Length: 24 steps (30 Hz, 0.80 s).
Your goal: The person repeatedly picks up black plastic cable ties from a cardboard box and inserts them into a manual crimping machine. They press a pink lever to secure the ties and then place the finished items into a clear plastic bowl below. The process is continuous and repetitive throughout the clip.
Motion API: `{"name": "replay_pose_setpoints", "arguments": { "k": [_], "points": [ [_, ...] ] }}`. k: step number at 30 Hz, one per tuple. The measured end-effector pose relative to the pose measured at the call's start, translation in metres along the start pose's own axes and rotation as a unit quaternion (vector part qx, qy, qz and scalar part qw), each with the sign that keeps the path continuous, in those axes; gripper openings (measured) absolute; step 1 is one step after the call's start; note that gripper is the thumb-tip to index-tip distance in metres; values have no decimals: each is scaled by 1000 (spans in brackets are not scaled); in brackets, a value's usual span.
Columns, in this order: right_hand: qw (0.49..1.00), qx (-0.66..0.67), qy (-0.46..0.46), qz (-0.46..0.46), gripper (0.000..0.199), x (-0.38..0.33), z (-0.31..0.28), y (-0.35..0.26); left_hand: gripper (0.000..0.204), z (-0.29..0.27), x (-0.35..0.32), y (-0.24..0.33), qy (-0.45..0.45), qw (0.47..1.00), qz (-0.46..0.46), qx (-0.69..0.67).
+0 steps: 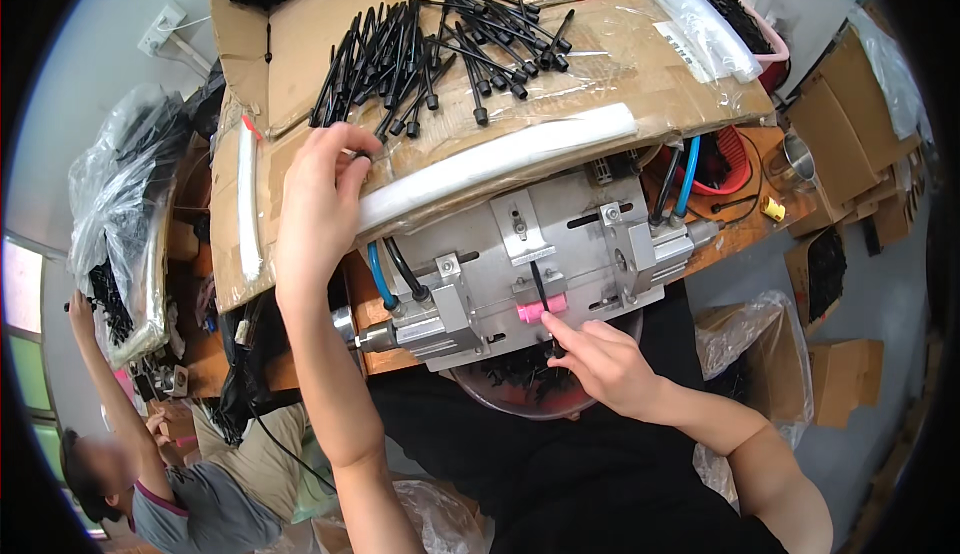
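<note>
Left hand [318,189] up at ten o'clock, palm down on the cardboard sheet [640,74], fingers [345,144] curled loosely at the near edge of a heap of black cable ties [420,49]; whether one tie is pinched, cannot tell. Most ties in that heap lying with long axes running from seven o'clock to one o'clock, square heads toward the near edge, tails fanning up and away. A second, looser scatter toward one o'clock, long axes crossing every way.

Right hand [600,359] low at five o'clock, index finger stretched out, other fingers folded in, fingertip pressed against a pink block [541,309] at the front of a grey metal fixture [530,264]. One black tie [539,284] standing in the fixture just above the pink block, long axis near twelve to six o'clock, top end leaning slightly toward eleven.

Blue hose [378,274] and black hose beside it at the fixture's left end, another blue hose [688,174] at the right. White foam strip [500,159] along the cardboard's near edge. Round basin [530,389] holding black ties beneath the fixture, touching the lap. Wooden worktop [745,224] under it all. Another person [150,484] at eight o'clock, arm raised.
</note>
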State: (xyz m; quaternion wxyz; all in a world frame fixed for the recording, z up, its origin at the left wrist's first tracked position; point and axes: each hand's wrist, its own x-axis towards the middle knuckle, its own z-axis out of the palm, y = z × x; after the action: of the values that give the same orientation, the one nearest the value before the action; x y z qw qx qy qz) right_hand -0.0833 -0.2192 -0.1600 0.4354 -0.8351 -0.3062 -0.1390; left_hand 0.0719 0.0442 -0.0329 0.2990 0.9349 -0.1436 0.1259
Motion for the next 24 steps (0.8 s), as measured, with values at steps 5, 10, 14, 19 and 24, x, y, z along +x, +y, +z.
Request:
{"name": "replay_pose_setpoints", "arguments": {
  "k": [5, 10, 14, 19, 24],
  "points": [
    [1000, 10, -6, 19, 64, 0, 0, 3, 13, -13, -17, 14, -40, 999, 17, -19],
    [999, -20, -28, 26, 65, 18, -35, -7, 27, 4, -72, 40, 78, 995, 39, 45],
    [998, -40, 36, 42, 56, 41, -63, -16, 63, 59, -151, 84, 59, 996, 29, 67],
    [994, -34, 78, 71, 47, 50, -74, -18, 69, 128, -180, 102, -36, 992, 55, 105],
    [989, -13, 127, 73, 44, 49, -82, -15, 74, 128, -170, 102, -73, 989, 58, 115]
  ]
}}
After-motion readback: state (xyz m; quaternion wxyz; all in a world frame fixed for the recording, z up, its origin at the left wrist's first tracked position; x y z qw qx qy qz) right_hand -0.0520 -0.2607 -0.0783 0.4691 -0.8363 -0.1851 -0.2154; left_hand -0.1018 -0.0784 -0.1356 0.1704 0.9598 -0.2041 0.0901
